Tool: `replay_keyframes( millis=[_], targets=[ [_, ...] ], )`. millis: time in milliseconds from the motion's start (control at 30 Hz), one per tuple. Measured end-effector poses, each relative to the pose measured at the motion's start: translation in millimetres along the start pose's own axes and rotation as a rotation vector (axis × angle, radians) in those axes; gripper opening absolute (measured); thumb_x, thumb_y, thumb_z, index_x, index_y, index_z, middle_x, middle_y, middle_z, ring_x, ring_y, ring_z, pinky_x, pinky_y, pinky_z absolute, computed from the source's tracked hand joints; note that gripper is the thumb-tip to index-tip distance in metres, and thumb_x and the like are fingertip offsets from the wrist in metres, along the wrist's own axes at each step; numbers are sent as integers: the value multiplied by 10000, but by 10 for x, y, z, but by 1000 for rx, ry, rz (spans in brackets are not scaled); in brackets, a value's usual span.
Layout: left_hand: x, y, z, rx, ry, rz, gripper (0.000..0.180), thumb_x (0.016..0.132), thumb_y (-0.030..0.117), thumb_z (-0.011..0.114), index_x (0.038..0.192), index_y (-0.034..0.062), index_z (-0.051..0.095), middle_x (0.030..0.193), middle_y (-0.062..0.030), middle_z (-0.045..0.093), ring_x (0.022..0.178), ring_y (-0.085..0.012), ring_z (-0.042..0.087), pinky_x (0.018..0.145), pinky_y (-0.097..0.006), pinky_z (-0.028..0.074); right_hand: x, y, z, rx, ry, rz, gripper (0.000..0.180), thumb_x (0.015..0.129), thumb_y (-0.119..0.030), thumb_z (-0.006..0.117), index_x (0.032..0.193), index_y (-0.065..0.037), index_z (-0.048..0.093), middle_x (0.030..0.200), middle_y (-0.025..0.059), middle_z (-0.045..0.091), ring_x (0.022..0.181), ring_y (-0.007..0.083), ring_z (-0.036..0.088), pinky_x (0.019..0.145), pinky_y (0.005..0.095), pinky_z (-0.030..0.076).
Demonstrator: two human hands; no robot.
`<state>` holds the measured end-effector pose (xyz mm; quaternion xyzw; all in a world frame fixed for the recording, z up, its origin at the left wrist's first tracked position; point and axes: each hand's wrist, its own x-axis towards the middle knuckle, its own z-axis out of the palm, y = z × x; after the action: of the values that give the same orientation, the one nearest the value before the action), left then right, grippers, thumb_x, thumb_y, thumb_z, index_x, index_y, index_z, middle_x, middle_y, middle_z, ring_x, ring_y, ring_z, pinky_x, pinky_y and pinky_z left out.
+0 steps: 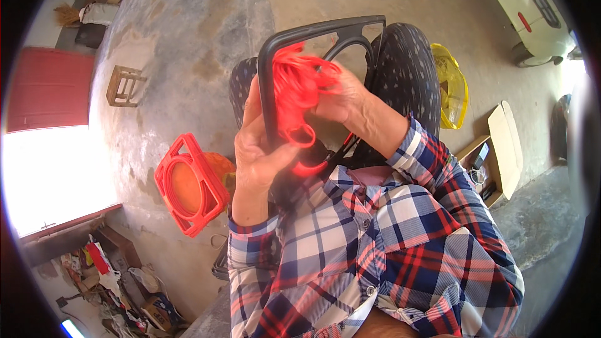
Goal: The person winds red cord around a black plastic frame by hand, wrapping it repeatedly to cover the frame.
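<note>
My left hand (pixel 255 156) is closed on the side of a black plastic frame (pixel 268 75) with a rounded inner opening. The frame lies tilted above my lap. A bundle of thin bright red rings or bands (pixel 293 84) fills its left part, and one loop hangs near my left thumb. The fingers of my right hand (pixel 347 99) are bent into the bundle from the right, gripping some of the red bands; blur hides the fingertips. Lower down, a red curved piece (pixel 310 169) shows near the shirt front.
A stack of red plastic frames (pixel 216 194) with round centres stands at my left, against an orange bag (pixel 219 166). At right are a yellow bag (pixel 460 97) and an open cardboard box (pixel 494 169). A small wooden stool (pixel 119 87) and a parked vehicle (pixel 532 12) are farther off.
</note>
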<state>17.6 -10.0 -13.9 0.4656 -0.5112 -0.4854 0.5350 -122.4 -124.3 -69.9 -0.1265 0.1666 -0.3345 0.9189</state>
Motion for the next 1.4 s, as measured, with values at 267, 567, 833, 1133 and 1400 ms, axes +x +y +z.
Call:
replay_keyframes(
  millis=[267,567,833,1133,1400],
  targets=[
    [-64,-179,-230,146,135,111,224,752,61,695,945,-36,637,1275,-162,538,1125,-239,565,920,-355,445,-600,-192,-167,43,-142,-196,350,784,-234,558,1024,20,586,1092,125,632,1030,304,593,916,448,461],
    [-29,-125,-193,-116,239,-109,264,852,70,630,1087,-3,534,799,-103,631,656,-163,615,583,-292,519,-742,-186,-52,-138,-185,-296,484,927,-431,518,1116,14,530,839,165,629,788,290,620,899,492,457],
    [-52,-126,-165,56,253,-234,185,887,110,617,1009,-27,592,883,-122,639,714,-165,623,641,-293,519,-593,-322,127,-182,87,-167,268,949,-155,536,1152,20,539,1052,143,629,974,204,625,903,361,507],
    [92,51,30,646,31,317,394,771,13,589,1161,-26,619,1464,-199,385,1280,-309,474,1025,-371,391,-419,-252,411,-975,32,-443,204,852,-121,711,945,11,589,817,76,679,748,82,616,652,223,498],
    [87,5,29,41,-83,229,552,680,45,677,1223,-26,606,1549,-147,232,1407,-295,291,1105,-427,291,-348,-22,141,82,-41,124,271,940,-258,550,1071,-27,606,1017,95,659,923,191,636,866,332,505]
  ],
)
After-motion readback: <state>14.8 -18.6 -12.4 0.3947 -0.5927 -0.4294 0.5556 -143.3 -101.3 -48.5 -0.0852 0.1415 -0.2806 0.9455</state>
